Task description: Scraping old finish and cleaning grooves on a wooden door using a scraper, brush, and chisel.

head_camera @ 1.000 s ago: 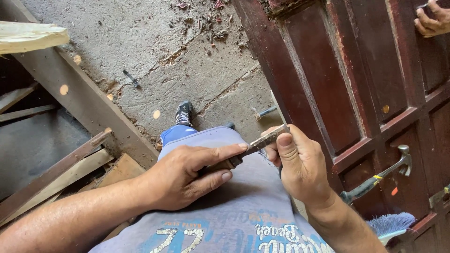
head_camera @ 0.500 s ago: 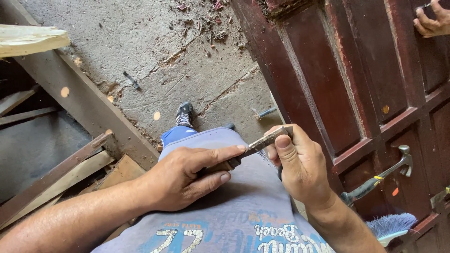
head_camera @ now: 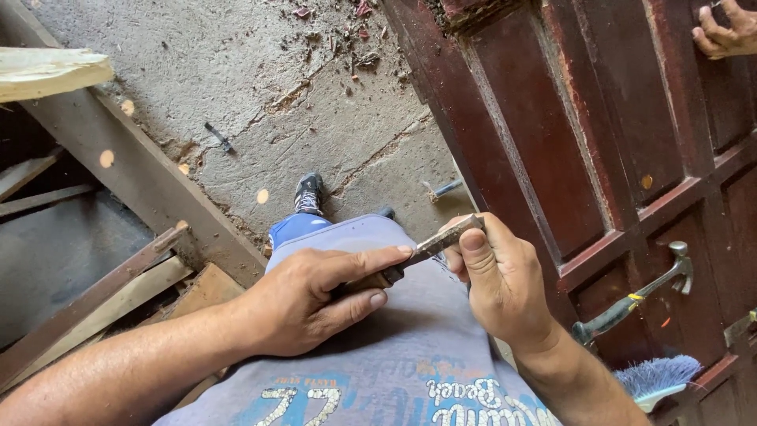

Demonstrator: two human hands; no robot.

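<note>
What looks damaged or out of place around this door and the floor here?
The dark red door lies flat with its top end broken and splintered, and red wood chips are scattered on the concrete floor beside it. A claw hammer rests on the door's panels. The left hand and right hand hold a chisel.

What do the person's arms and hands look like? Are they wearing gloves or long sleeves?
No gloves and no long sleeves. The left hand and right hand are bare, with short fingernails and no rings or watch in view. Both forearms are bare too, with some fine hair and a dusty look. No sleeve shows; the only clothing nearby is a grey shirt with printed lettering.
</note>
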